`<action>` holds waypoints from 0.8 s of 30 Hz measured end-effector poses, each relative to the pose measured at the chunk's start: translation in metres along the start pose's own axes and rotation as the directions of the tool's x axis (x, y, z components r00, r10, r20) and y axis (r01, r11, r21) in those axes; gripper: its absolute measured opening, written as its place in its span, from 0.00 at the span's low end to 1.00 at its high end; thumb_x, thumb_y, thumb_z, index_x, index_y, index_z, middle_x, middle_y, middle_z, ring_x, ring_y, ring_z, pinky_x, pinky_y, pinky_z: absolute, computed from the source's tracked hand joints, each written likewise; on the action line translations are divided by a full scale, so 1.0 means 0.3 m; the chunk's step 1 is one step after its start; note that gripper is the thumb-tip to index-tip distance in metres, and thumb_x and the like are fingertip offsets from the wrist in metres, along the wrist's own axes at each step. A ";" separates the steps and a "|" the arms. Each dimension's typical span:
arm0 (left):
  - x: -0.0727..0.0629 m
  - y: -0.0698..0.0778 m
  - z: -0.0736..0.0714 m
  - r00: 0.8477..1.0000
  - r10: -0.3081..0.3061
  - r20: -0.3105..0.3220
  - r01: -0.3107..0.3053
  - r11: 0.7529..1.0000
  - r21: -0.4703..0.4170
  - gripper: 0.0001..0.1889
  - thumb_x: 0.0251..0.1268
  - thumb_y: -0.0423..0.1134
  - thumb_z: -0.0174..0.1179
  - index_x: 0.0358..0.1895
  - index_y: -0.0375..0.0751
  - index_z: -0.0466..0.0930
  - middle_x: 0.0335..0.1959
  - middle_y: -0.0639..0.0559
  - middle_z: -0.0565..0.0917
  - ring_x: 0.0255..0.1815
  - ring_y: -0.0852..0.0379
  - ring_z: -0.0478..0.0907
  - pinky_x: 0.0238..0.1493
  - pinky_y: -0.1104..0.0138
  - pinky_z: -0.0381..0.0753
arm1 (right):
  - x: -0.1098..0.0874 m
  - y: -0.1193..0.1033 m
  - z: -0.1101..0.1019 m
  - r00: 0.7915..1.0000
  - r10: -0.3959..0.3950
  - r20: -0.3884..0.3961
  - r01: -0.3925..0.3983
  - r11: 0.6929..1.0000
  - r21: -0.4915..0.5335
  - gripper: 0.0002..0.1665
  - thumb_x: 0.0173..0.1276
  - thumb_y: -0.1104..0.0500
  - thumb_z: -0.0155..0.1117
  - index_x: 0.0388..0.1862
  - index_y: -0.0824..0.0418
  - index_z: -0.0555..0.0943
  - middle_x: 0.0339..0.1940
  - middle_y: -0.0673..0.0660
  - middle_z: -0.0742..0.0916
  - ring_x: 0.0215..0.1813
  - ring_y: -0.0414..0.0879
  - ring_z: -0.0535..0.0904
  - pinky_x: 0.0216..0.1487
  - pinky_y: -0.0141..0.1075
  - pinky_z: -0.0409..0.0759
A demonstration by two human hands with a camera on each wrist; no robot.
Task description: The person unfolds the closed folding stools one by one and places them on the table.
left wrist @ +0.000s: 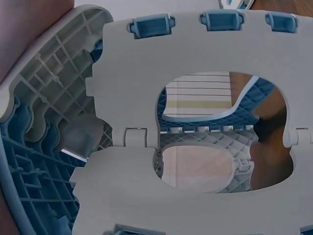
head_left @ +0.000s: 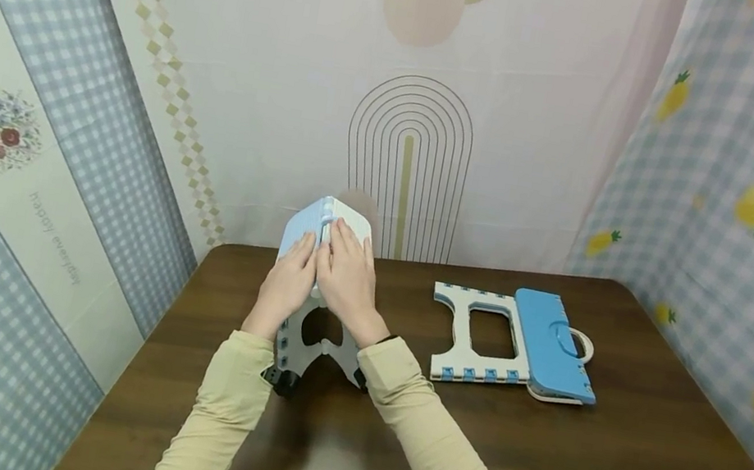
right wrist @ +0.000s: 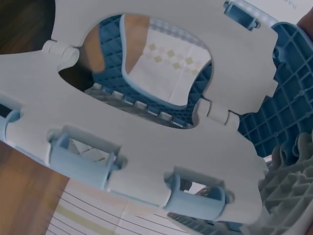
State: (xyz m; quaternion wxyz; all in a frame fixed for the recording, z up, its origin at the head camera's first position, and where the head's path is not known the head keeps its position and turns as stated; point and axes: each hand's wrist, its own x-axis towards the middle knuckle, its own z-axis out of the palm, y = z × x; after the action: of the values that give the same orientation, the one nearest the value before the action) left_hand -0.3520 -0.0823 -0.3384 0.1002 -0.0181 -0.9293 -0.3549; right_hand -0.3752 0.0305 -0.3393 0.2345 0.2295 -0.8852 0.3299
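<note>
A blue and white folding step stool (head_left: 306, 225) stands partly folded at the left of the table. Its two top halves slope down from a raised middle seam. My left hand (head_left: 289, 283) rests on the left half with its fingers extended. Beside it, my right hand (head_left: 349, 276) lies on the right half, fingers straight and pointing away. In both wrist views the stool's white hinged side panel (left wrist: 132, 88) is bent at its hinges, and the ribbed blue underside (right wrist: 288, 73) of the top shows. The palms' contact surfaces are hidden.
Another blue and white folding stool (head_left: 557, 344) lies on its side on the brown table (head_left: 497, 455), right of my hands, its white carry handle (head_left: 584, 346) pointing right. A patterned cloth (head_left: 282, 86) hangs behind the table, with checked cloths at both sides.
</note>
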 end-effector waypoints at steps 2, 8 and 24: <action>0.002 0.008 -0.005 1.000 -0.003 -0.007 0.003 0.999 0.034 0.33 0.78 0.56 0.26 0.78 0.42 0.46 0.80 0.47 0.50 0.81 0.45 0.46 0.79 0.48 0.44 | 0.006 0.000 -0.006 1.000 0.005 0.011 -0.005 1.000 -0.006 0.30 0.77 0.52 0.36 0.71 0.65 0.67 0.74 0.60 0.70 0.76 0.51 0.64 0.78 0.54 0.53; -0.010 0.009 0.003 1.000 -0.021 -0.004 0.021 0.990 0.141 0.31 0.78 0.55 0.26 0.78 0.44 0.48 0.80 0.48 0.50 0.81 0.48 0.45 0.80 0.48 0.43 | 0.003 0.009 -0.009 0.991 0.064 0.114 -0.057 0.997 -0.061 0.32 0.78 0.49 0.35 0.72 0.64 0.66 0.75 0.58 0.69 0.77 0.51 0.63 0.80 0.50 0.51; -0.029 0.005 0.025 0.999 -0.049 0.002 0.046 0.945 0.325 0.30 0.79 0.52 0.24 0.77 0.46 0.52 0.79 0.49 0.53 0.81 0.48 0.47 0.80 0.49 0.42 | -0.005 0.023 -0.003 0.967 0.106 0.231 -0.073 0.986 -0.149 0.34 0.80 0.44 0.33 0.70 0.64 0.69 0.72 0.60 0.72 0.76 0.53 0.63 0.80 0.48 0.52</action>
State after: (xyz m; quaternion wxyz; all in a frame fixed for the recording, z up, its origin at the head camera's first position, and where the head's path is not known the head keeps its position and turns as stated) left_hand -0.3446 -0.0760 -0.3447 0.0886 0.0191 -0.9757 -0.1995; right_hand -0.3777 0.0363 -0.3427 0.1268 0.2102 -0.9373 0.2474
